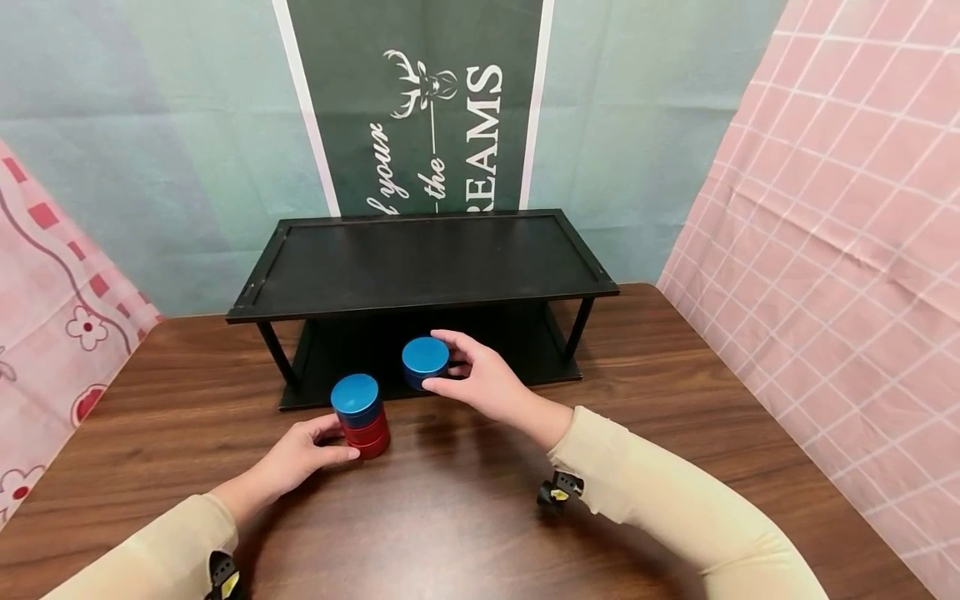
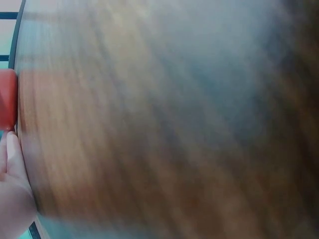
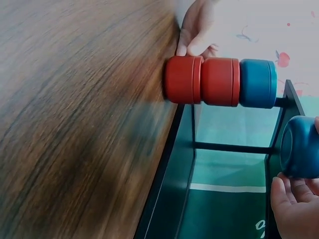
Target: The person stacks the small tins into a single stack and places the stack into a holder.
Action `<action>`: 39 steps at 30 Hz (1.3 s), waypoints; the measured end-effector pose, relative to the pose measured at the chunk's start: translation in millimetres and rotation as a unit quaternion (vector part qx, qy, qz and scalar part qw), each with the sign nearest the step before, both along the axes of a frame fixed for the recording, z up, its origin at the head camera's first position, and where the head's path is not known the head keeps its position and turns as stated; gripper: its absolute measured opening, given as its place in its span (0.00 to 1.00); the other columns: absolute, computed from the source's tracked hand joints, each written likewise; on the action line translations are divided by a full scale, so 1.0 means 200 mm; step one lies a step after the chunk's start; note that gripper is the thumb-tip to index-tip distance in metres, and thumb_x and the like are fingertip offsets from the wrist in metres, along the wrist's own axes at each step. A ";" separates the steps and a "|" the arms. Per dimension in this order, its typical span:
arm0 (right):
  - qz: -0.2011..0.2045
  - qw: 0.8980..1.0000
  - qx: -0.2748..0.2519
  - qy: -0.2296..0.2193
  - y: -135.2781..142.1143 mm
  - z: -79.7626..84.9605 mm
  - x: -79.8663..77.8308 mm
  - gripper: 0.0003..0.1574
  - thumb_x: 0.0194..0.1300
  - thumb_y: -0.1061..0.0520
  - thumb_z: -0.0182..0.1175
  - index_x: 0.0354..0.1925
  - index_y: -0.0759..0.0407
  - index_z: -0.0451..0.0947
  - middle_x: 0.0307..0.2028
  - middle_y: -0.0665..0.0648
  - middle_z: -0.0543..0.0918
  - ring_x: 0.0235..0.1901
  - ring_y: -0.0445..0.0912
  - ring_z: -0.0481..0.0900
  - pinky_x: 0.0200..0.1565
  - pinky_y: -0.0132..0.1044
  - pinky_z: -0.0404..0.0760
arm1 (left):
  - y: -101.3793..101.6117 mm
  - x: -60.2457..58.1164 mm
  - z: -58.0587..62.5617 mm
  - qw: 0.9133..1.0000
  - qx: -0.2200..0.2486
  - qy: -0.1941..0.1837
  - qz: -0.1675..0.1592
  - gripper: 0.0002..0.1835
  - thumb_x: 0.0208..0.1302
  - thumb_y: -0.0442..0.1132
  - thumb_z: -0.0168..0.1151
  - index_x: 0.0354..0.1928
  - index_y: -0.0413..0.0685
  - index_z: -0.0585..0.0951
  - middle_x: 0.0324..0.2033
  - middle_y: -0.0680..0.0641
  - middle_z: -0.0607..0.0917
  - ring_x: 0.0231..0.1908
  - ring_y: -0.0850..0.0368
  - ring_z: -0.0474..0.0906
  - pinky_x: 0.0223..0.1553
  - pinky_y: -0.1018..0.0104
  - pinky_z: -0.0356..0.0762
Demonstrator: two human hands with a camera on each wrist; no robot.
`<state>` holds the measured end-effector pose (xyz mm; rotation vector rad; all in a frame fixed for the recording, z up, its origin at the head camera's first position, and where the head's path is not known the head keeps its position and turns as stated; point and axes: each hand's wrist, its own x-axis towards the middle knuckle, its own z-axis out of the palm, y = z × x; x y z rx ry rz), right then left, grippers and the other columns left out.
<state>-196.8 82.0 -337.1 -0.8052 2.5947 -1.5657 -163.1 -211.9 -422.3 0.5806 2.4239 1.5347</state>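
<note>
A stack of round lidded tins stands on the wooden table, two red tins (image 3: 221, 82) below and a blue tin (image 1: 357, 395) on top. At the foot of the stack, my left hand (image 1: 303, 454) holds the lowest red tin from the left between thumb and fingers. My right hand (image 1: 483, 379) grips a second blue tin (image 1: 425, 358) by its side, raised off the table, to the right of the stack. The right wrist view shows this held tin (image 3: 301, 147) apart from the stack and slightly higher than its top. Blur fills most of the left wrist view.
Behind the tins stands a low black two-tier shelf (image 1: 442, 258) on posts, its front edge close to the stack. The wooden table (image 1: 450, 533) extends around it. Printed cloths hang behind, with a pink checked cloth (image 1: 840, 250) on the right.
</note>
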 end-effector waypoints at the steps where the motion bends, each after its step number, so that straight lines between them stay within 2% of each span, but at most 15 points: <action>1: 0.002 1.000 -0.002 0.002 -0.01 0.00 0.00 0.38 0.55 0.57 0.68 0.62 0.59 0.66 0.54 0.56 0.75 0.45 0.46 0.76 0.48 0.32 0.76 | 0.00 0.00 0.00 1.000 0.000 0.002 0.001 0.26 0.59 0.39 0.65 0.59 0.38 0.73 0.52 0.40 0.79 0.54 0.42 0.72 0.54 0.44 0.67; 14: 0.016 1.000 -0.008 -0.001 -0.05 0.01 0.01 0.38 0.55 0.56 0.68 0.62 0.59 0.66 0.53 0.54 0.75 0.45 0.45 0.76 0.48 0.31 0.76 | 0.01 0.01 -0.01 1.000 0.003 -0.003 0.006 0.27 0.59 0.39 0.65 0.59 0.38 0.72 0.53 0.40 0.78 0.54 0.43 0.72 0.53 0.51 0.69; 21: 0.022 1.000 -0.007 0.005 -0.09 0.02 0.01 0.38 0.55 0.56 0.69 0.62 0.58 0.66 0.53 0.54 0.75 0.45 0.45 0.76 0.48 0.33 0.76 | 0.01 0.01 0.00 1.000 0.000 -0.001 0.005 0.27 0.59 0.39 0.65 0.59 0.37 0.72 0.53 0.40 0.78 0.54 0.42 0.72 0.54 0.44 0.67; 27: 0.021 1.000 -0.005 0.005 -0.12 0.02 0.01 0.38 0.55 0.55 0.69 0.62 0.57 0.67 0.53 0.54 0.76 0.46 0.45 0.76 0.48 0.30 0.75 | 0.01 0.01 0.00 1.000 -0.001 -0.003 0.007 0.27 0.59 0.40 0.65 0.59 0.38 0.72 0.53 0.40 0.78 0.54 0.42 0.72 0.53 0.45 0.68; 33: 0.031 0.999 -0.007 -0.012 -0.16 0.02 0.01 0.38 0.56 0.53 0.68 0.63 0.54 0.66 0.53 0.55 0.76 0.48 0.46 0.76 0.50 0.35 0.75 | 0.00 0.01 0.01 1.000 0.000 -0.004 0.009 0.27 0.59 0.39 0.64 0.59 0.38 0.72 0.53 0.40 0.78 0.54 0.42 0.72 0.53 0.44 0.68; 39: 0.026 0.999 0.001 -0.025 -0.20 0.03 0.02 0.39 0.56 0.54 0.68 0.64 0.54 0.65 0.54 0.54 0.75 0.48 0.44 0.76 0.48 0.31 0.75 | 0.00 0.02 0.01 1.000 0.001 0.000 0.002 0.27 0.59 0.39 0.64 0.60 0.38 0.72 0.53 0.40 0.78 0.54 0.41 0.72 0.53 0.43 0.67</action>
